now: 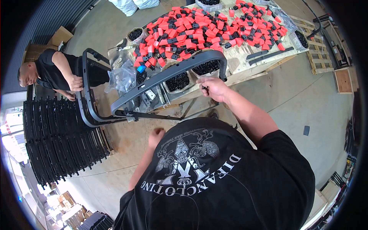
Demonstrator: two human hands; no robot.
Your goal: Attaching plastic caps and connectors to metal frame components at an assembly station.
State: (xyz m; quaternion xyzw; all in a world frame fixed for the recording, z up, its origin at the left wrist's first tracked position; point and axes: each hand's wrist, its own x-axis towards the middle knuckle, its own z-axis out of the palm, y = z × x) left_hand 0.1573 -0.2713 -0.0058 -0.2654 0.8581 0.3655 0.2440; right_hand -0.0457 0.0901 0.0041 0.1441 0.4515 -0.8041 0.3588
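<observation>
My right hand (213,89) is closed in front of the bench, with a small dark piece just showing at its curled fingers; I cannot make out its kind. Close by it are a bin of small black parts (206,68) and a second such bin (177,82). A bent black tube frame (168,76) stands between me and the bench, its near corner beside that hand. Low beside my body, my left hand (156,137) is curled shut; whatever may be inside its fingers is hidden.
Red and black plastic pieces (191,28) heap the wooden bench (239,63). A co-worker (57,67) at the left grips another black tube frame (87,92). Stacked black frames (57,134) fill the floor at left. A wooden pallet (320,59) stands at right.
</observation>
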